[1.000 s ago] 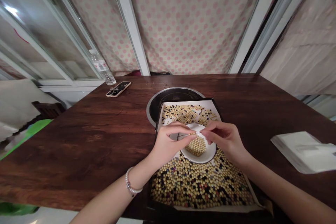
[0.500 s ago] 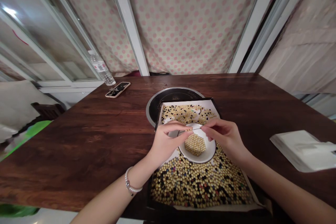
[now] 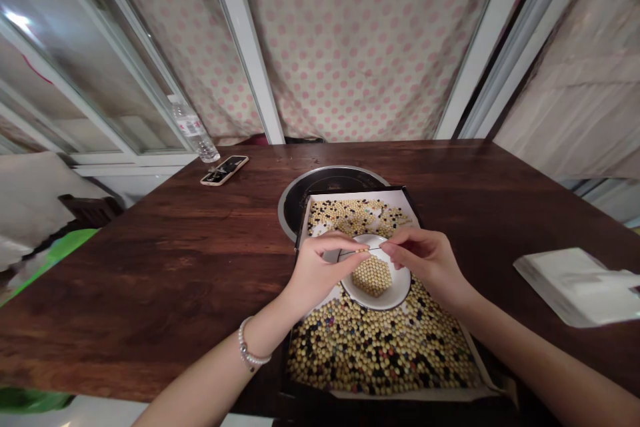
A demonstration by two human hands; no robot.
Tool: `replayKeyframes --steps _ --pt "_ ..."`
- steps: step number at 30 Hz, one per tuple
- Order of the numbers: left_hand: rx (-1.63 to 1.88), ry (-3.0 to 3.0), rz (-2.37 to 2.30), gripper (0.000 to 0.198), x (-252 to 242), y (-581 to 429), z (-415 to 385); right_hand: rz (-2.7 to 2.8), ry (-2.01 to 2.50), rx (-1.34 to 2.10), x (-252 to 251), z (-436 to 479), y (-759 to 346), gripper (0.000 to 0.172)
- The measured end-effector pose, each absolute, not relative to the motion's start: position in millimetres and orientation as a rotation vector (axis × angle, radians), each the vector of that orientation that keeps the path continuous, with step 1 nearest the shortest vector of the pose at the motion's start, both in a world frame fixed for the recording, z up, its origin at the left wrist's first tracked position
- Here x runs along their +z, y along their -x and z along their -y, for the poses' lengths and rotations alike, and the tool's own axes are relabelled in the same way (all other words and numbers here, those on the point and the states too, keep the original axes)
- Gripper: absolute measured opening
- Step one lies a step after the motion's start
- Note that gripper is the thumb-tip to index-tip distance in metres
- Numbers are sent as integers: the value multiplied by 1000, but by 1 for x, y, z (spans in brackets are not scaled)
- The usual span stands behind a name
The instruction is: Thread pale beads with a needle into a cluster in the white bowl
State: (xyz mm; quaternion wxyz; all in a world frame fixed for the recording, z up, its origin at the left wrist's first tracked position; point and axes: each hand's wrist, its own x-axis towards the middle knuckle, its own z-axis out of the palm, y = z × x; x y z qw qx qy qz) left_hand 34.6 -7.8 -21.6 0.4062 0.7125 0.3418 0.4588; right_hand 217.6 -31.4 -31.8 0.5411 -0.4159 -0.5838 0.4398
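Both hands are curled, thumb and fingertips pinched together. The left hand (image 3: 317,277) and the right hand (image 3: 427,267) each hold one end of a thin wire (image 3: 370,249), which spans the gap between them just above a white bowl (image 3: 395,287). In the bowl sits a block of beads (image 3: 371,275). The bowl rests on loose beads (image 3: 380,357) in a paper-lined tray (image 3: 363,195), which overlaps a round burner (image 3: 320,188). Farther along the surface (image 3: 150,267) lie a phone (image 3: 224,170) and a plastic bottle (image 3: 194,130).
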Motion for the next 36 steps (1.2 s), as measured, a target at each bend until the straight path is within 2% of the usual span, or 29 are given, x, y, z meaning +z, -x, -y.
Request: replayKeyframes --steps 4,11,17,23,29,36 --pt "1133 -1804 -803 7 -22 -35 9 1469 955 1105 -32 34 -217 11" --pt "1176 -1775 -888 6 -21 -35 8 1336 1044 980 -31 32 -218 15" --pt "1123 -1814 -840 5 -22 -35 10 1457 945 1072 -32 34 -216 13" --pt "1131 -1792 -870 6 -21 -35 9 1338 1014 988 -30 33 -217 15" --pt "1114 -1799 -825 5 -22 -35 9 1443 963 1112 -31 34 -217 13" --pt "1139 -1805 -858 5 -22 -35 9 1415 1007 1042 -31 33 -218 16"
